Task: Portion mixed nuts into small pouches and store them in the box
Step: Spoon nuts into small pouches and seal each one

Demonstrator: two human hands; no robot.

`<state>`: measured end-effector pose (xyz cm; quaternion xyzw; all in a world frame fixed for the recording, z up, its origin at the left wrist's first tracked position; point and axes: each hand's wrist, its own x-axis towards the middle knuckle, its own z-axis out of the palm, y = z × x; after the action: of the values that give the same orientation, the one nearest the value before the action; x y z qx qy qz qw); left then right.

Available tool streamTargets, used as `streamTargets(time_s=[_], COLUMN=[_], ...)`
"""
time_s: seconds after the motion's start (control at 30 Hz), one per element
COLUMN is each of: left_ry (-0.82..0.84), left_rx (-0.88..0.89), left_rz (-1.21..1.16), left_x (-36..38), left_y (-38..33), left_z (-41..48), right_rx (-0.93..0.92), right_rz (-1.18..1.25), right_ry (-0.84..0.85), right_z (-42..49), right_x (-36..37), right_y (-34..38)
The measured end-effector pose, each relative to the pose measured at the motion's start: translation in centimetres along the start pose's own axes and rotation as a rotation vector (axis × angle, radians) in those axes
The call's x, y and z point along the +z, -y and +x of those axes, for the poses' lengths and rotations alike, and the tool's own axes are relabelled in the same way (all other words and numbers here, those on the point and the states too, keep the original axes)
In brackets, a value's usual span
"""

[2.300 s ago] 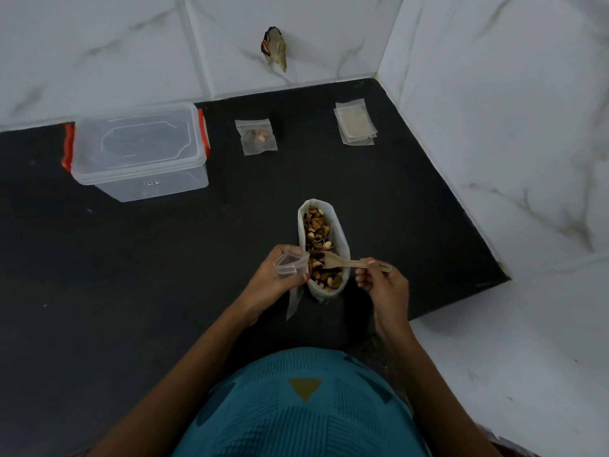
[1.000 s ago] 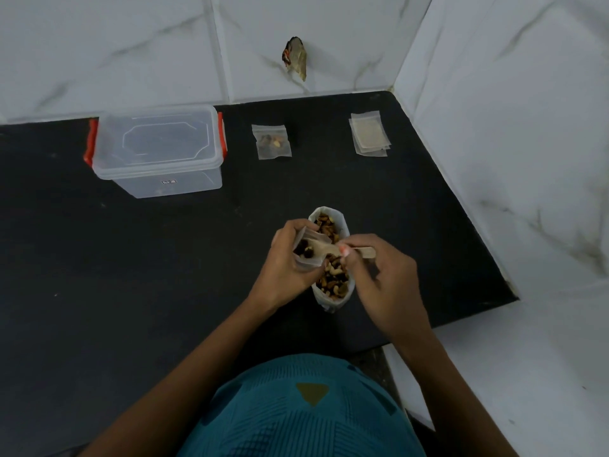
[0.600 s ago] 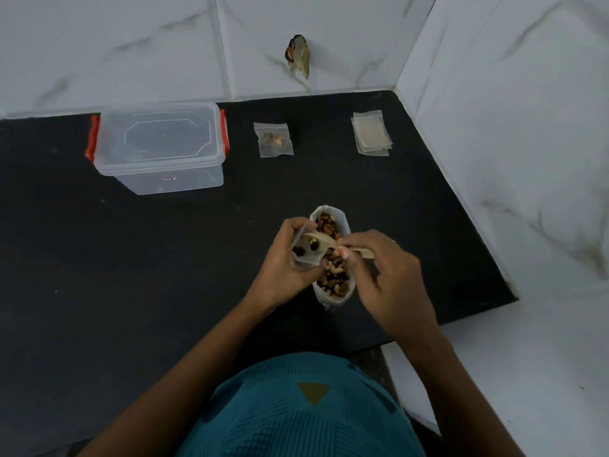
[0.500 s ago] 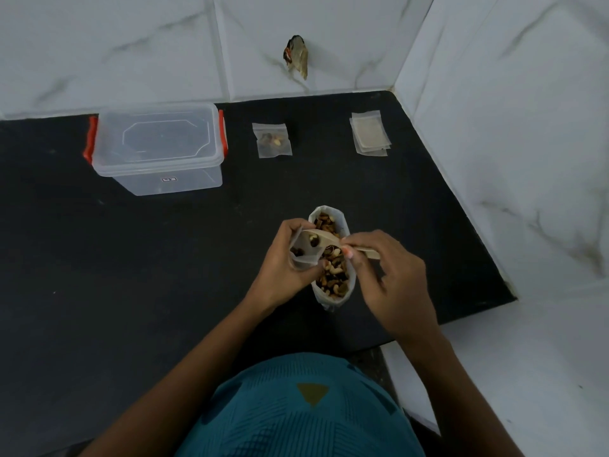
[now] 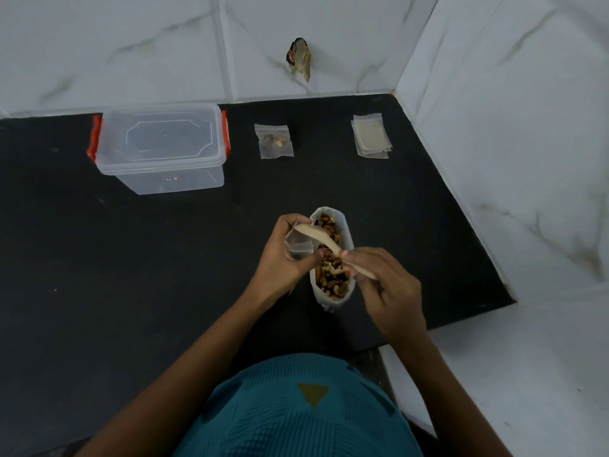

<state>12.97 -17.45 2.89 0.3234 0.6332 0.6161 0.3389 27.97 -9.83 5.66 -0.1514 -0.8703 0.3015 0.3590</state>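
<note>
An open bag of mixed nuts [image 5: 332, 281] stands near the middle of the black worktop [image 5: 131, 275], filled close to its rim. At the back stand a clear lidded box [image 5: 158, 150] with red latches, a small filled pouch [image 5: 273, 141] just to its right, and a stack of flat pouches [image 5: 371, 136] towards the corner. The left hand [image 5: 280, 262] curls round a small open pouch [image 5: 298, 247] right beside the bag; what it contains cannot be made out. The right hand [image 5: 385, 288] pinches the handle of a wooden spoon [image 5: 316, 235], whose bowl is at the pouch's mouth. White marble walls close off the back and right, and bare worktop stretches left of the hands.
</note>
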Motion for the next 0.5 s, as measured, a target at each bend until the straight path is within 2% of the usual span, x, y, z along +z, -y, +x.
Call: streamTargets(time_s=[0.17, 0.23, 0.3, 0.37, 0.43, 0.5], left_ry=[0.036, 0.032, 0.031, 0.029, 0.003, -0.018], left_rx=[-0.041, -0.044, -0.051, -0.056, -0.04, -0.03], left_rz=[0.01, 0.014, 0.009, -0.005, -0.003, 0.0], left_x=[-0.2, -0.2, -0.1, -0.1, 0.1, 0.2], left_y=[-0.4, -0.5, -0.6, -0.8, -0.9, -1.1], left_z=[0.1, 0.1, 0.2, 0.3, 0.3, 0.3], right_rx=[0.415, 0.493, 0.442, 0.24, 0.016, -0.061], right_rz=[0.344, 0.389, 0.365, 0.237, 0.033, -0.109], right_ry=[-0.156, -0.183, -0.191, -0.152, -0.018, 0.09], right_z=[0.8, 0.8, 0.8, 0.4, -0.4, -1.3], right_x=[-0.6, -0.6, -0.7, -0.8, -0.1, 0.6], right_y=[0.6, 0.6, 0.7, 0.7, 0.4, -0.1])
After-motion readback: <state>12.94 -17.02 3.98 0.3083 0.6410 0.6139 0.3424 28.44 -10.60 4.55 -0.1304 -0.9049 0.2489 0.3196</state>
